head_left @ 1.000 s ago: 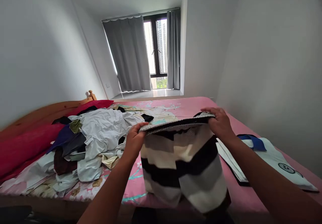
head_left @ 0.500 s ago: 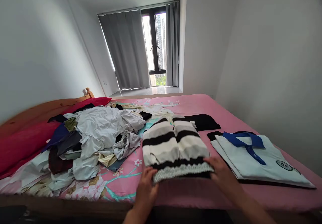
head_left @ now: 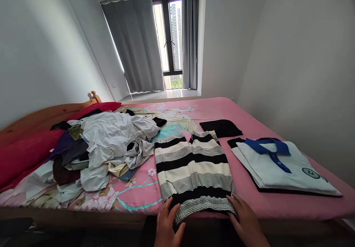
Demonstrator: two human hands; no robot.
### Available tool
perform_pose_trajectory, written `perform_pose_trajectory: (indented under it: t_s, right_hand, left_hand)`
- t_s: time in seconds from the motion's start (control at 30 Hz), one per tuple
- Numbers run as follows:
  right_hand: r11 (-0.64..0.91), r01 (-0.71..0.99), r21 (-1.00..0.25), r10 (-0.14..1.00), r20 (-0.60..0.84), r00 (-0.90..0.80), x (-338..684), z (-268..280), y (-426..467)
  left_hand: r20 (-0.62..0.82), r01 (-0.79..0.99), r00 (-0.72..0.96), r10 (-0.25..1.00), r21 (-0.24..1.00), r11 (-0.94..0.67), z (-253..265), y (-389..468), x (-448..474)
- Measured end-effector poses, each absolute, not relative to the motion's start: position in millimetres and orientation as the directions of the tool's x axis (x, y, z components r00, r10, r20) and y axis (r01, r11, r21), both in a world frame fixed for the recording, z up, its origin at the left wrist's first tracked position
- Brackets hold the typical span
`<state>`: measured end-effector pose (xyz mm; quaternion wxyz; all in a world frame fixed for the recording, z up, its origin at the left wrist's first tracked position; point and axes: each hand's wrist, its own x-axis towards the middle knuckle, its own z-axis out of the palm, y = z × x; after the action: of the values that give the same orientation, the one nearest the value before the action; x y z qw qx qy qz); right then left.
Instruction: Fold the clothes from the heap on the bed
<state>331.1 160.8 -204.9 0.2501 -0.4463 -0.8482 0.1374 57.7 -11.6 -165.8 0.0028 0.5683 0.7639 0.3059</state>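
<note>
At lower centre, my left hand (head_left: 167, 225) and right hand (head_left: 245, 218), fingers loosely parted, flank the striped shorts (head_left: 193, 161); I should tug both waistband (head_left: 203, 205) corners evenly

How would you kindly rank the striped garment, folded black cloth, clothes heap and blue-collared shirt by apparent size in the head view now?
1. Clothes heap
2. Striped garment
3. Blue-collared shirt
4. Folded black cloth
This is apparent size only; the black cloth lies farther off than the striped garment.
</note>
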Motion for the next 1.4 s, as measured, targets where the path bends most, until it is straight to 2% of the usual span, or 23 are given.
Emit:
perform_pose_trajectory:
  t_s: [0.17, 0.37, 0.47, 0.6, 0.7, 0.83, 0.93, 1.1, 1.27, 1.4]
  right_hand:
    - [0.531, 0.744, -0.407, 0.839, 0.38, -0.391, 315.8, -209.2, 158.6]
    - [0.59, 0.761, -0.271, 0.76, 0.505, -0.409, 302.1, -195.1, 157.5]
    - [0.621, 0.75, -0.226, 0.738, 0.491, -0.463, 302.2, -192.1, 157.9]
    - [0.676, 0.698, -0.237, 0.717, 0.431, -0.548, 307.8, -195.2, 156.6]
    - [0.679, 0.689, -0.256, 0.717, 0.433, -0.546, 308.8, -194.0, 153.6]
    - [0.74, 0.602, -0.299, 0.663, 0.47, -0.582, 311.6, -185.9, 155.3]
    - [0.777, 0.537, -0.327, 0.627, 0.479, -0.614, 318.0, -182.2, 159.7]
    - [0.743, 0.574, -0.343, 0.663, 0.496, -0.562, 314.9, -183.2, 154.6]
    - [0.822, 0.521, -0.231, 0.559, 0.504, -0.658, 310.2, -189.8, 151.5]
    - [0.868, 0.479, -0.129, 0.482, 0.449, -0.753, 328.0, -194.4, 160.1]
  left_hand:
    - [0.337, 0.928, -0.266, 0.903, 0.342, 0.146, -155.7, 10.2, 66.5]
    - [0.389, 0.959, -0.254, 0.886, 0.219, 0.179, -145.5, 24.5, 63.3]
    - [0.413, 0.956, -0.287, 0.864, 0.174, 0.235, -145.4, 10.7, 51.8]
    - [0.415, 0.947, -0.32, 0.852, 0.16, 0.278, -155.0, -15.1, 42.3]
    - [0.445, 0.964, -0.267, 0.855, 0.121, 0.238, -160.0, -21.7, 42.8]
    - [0.466, 0.999, -0.026, 0.885, 0.031, 0.013, -156.4, -15.2, 38.7]
    - [0.416, 0.995, 0.048, 0.908, 0.065, -0.082, -152.5, -10.3, 32.2]
    - [0.328, 0.985, -0.032, 0.944, 0.173, -0.027, -154.3, -8.3, 29.5]
    - [0.303, 0.985, -0.023, 0.953, 0.168, -0.029, -159.7, -12.3, 24.4]
    - [0.28, 0.988, 0.05, 0.959, 0.127, -0.089, -156.7, -20.6, 12.0]
